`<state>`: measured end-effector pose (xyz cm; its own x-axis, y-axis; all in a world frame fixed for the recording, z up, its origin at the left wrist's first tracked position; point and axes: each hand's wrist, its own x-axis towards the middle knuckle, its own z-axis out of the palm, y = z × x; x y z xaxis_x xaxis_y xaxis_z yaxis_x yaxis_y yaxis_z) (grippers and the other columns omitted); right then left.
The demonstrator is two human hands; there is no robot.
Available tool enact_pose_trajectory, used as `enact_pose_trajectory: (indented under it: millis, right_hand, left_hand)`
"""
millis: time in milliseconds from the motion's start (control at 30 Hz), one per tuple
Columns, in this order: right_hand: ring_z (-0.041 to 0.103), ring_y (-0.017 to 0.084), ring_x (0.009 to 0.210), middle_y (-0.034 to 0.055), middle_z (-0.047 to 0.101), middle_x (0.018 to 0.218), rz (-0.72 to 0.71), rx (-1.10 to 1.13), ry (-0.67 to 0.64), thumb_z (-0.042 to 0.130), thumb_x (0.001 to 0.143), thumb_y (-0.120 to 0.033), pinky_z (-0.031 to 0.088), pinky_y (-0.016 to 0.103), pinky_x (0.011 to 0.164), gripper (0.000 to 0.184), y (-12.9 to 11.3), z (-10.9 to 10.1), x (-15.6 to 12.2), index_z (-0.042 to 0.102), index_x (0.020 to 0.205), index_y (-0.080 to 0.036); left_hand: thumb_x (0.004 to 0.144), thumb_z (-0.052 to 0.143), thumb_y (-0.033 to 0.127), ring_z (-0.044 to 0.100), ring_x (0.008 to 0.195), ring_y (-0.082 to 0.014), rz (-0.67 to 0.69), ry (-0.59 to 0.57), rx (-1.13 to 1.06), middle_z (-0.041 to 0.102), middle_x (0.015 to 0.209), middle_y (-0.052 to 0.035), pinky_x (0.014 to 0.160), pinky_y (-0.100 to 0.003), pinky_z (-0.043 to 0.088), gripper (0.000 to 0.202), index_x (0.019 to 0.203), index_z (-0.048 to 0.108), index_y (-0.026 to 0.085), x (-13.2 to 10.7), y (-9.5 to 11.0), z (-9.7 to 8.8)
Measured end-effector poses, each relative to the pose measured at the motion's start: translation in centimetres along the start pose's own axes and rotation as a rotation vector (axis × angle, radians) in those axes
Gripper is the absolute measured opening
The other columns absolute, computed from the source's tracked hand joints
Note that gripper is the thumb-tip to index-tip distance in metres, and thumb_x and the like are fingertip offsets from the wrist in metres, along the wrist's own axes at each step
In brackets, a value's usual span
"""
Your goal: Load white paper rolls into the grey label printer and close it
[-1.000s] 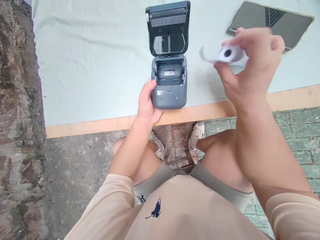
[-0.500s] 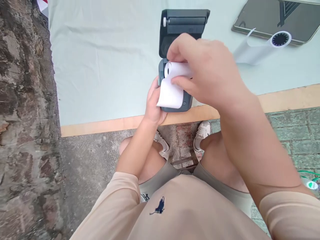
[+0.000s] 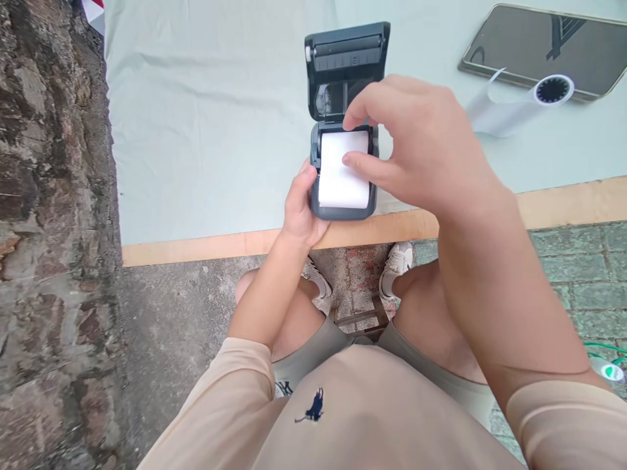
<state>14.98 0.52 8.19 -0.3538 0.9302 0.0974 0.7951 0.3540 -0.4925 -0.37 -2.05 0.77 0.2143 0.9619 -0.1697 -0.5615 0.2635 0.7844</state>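
While L grip (image 3: 300, 205) holds printer (image 3: 349, 65), R grip (image 3: 416, 140) is part-spread over paper (image 3: 343, 186), long axis twd wearer (image 3: 372, 398).

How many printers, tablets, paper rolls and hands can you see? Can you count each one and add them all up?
Printer: 1
Tablet: 1
Paper rolls: 2, one in the printer, one by the tablet
Hands: 2, left hand and right hand
Total: 6

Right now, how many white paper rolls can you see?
2. One roll is in the open printer, with the right hand over it. The other roll lies on the light cloth, near the dark-screened device. More could be hidden from view.
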Motion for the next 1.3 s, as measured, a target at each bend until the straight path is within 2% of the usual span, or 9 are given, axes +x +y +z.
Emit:
enact_pose_trajectory:
  millis: [133, 200, 300, 400, 533, 667, 833, 1100, 1300]
  right_hand:
    - [0.05, 0.02, 0.095, 0.0002, 0.062, 0.085, -0.059, 0.061, 0.032, 0.052, 0.077, -0.034, 0.036, 0.037, 0.086, 0.013, 0.5, 0.2, -0.3, 0.059, 0.077, -0.023]
    - [0.051, 0.014, 0.086, 0.0012, 0.06, 0.083, -0.043, 0.199, 0.261, 0.052, 0.078, -0.03, 0.04, 0.03, 0.077, 0.011, 0.8, 0.3, -0.4, 0.056, 0.076, -0.02]
    - [0.053, 0.011, 0.098, 0.0046, 0.052, 0.112, -0.001, 0.433, 0.563, 0.052, 0.078, -0.029, 0.045, 0.024, 0.076, 0.028, 1.1, 0.5, -0.6, 0.05, 0.103, -0.018]
    - [0.053, 0.011, 0.107, 0.0063, 0.039, 0.132, -0.028, 0.641, 0.479, 0.046, 0.082, -0.036, 0.046, 0.024, 0.082, 0.043, 1.1, 0.7, -0.5, 0.039, 0.12, -0.016]
    - [0.054, 0.012, 0.105, 0.0061, 0.051, 0.117, 0.0, 0.776, 0.381, 0.035, 0.088, -0.036, 0.046, 0.025, 0.087, 0.034, 1.0, 1.1, -0.3, 0.044, 0.115, -0.018]
    - [0.049, 0.011, 0.116, 0.0042, 0.049, 0.123, 0.031, 0.782, 0.191, 0.051, 0.08, -0.034, 0.047, 0.023, 0.093, 0.038, 1.3, 1.8, -0.3, 0.045, 0.114, -0.019]
    - [0.055, 0.012, 0.093, 0.0032, 0.054, 0.115, 0.04, 0.776, -0.059, 0.064, 0.069, -0.034, 0.051, 0.026, 0.074, 0.057, 2.2, 2.8, -0.4, 0.042, 0.121, -0.024]
    - [0.054, 0.011, 0.095, 0.0024, 0.05, 0.121, 0.06, 0.718, -0.056, 0.061, 0.07, -0.031, 0.05, 0.024, 0.078, 0.058, 2.0, 2.8, -0.5, 0.04, 0.124, -0.024]
    - [0.049, 0.015, 0.114, -0.0011, 0.038, 0.136, -0.009, 0.572, -0.122, 0.066, 0.066, -0.026, 0.05, 0.028, 0.089, 0.07, 2.2, 1.1, -1.0, 0.035, 0.129, -0.032]
  left_hand:
    - [0.075, 0.059, 0.028, 0.056, 0.121, -0.0216, 0.006, -0.017, 0.026, 0.067, 0.091, -0.0005, 0.104, -0.034, 0.046, 0.028, 0.103, 0.056, 0.022, 0.0, -0.1, -0.4]
    - [0.071, 0.063, 0.024, 0.054, 0.123, -0.0238, 0.03, -0.026, 0.064, 0.067, 0.095, -0.0011, 0.102, -0.036, 0.048, 0.033, 0.103, 0.056, 0.023, 0.0, -0.2, -0.6]
    - [0.065, 0.069, 0.026, 0.049, 0.129, -0.0274, 0.036, -0.036, 0.128, 0.067, 0.103, -0.0024, 0.099, -0.039, 0.051, 0.037, 0.1, 0.057, 0.024, -0.1, -0.3, -0.6]
    - [0.063, 0.071, 0.036, 0.046, 0.13, -0.0286, 0.024, -0.049, 0.149, 0.066, 0.104, -0.0035, 0.099, -0.039, 0.05, 0.041, 0.099, 0.057, 0.024, -0.2, -0.1, -0.5]
    - [0.068, 0.059, 0.059, 0.044, 0.133, -0.0258, 0.011, -0.033, 0.139, 0.066, 0.104, -0.0047, 0.103, -0.036, 0.046, 0.047, 0.099, 0.059, 0.024, -0.2, 0.2, -0.1]
    - [0.076, 0.052, 0.056, 0.042, 0.135, -0.0214, 0.032, -0.008, 0.124, 0.067, 0.104, -0.0021, 0.106, -0.032, 0.043, 0.037, 0.092, 0.061, 0.024, -0.3, 0.1, 0.0]
    - [0.079, 0.054, 0.048, 0.048, 0.13, -0.0201, 0.026, 0.044, 0.099, 0.068, 0.099, -0.0008, 0.107, -0.032, 0.044, 0.033, 0.098, 0.061, 0.023, -0.2, -0.3, -0.3]
    - [0.084, 0.04, 0.053, 0.061, 0.111, -0.0211, 0.028, 0.053, 0.089, 0.069, 0.094, -0.0031, 0.099, -0.034, 0.05, 0.039, 0.09, 0.06, 0.021, 0.3, 0.1, -0.3]
    - [0.087, 0.037, 0.037, 0.066, 0.095, -0.0154, 0.018, 0.05, -0.031, 0.068, 0.084, -0.0014, 0.097, -0.029, 0.05, 0.03, 0.083, 0.06, 0.017, 0.9, -0.3, -0.5]
